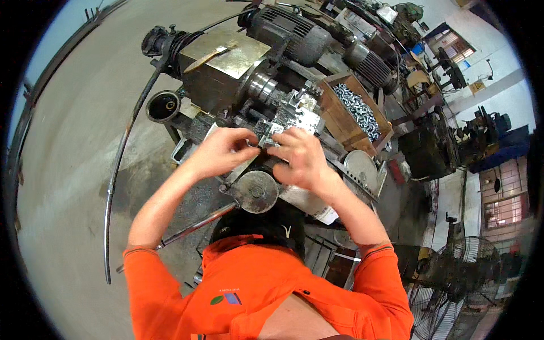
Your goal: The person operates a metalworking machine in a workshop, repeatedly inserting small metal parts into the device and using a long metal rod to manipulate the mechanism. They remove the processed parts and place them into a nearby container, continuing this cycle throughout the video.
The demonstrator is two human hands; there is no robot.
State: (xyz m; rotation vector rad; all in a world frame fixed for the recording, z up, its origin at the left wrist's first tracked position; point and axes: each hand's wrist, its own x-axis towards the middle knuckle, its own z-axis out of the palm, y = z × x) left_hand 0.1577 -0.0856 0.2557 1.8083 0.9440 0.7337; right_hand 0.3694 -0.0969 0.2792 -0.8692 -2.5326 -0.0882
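Observation:
My left hand (pixel 220 152) and my right hand (pixel 302 157) meet over the middle of a dark, greasy metalworking machine (pixel 226 79). Their fingertips pinch a small shiny metal part (pixel 265 140) between them, just in front of the machine's bright metal clamp block (pixel 300 110). A round silvery handwheel (pixel 258 191) sits right below both hands. My orange sleeves come up from the lower edge. What the fingers cover of the part is hidden.
A wooden box (pixel 340 122) full of several shiny small metal pieces stands to the right of the hands. Electric motors (pixel 294 34) sit behind. A curved rod (pixel 116 181) lies on the concrete floor at left. A floor fan (pixel 453 283) and other machines stand at right.

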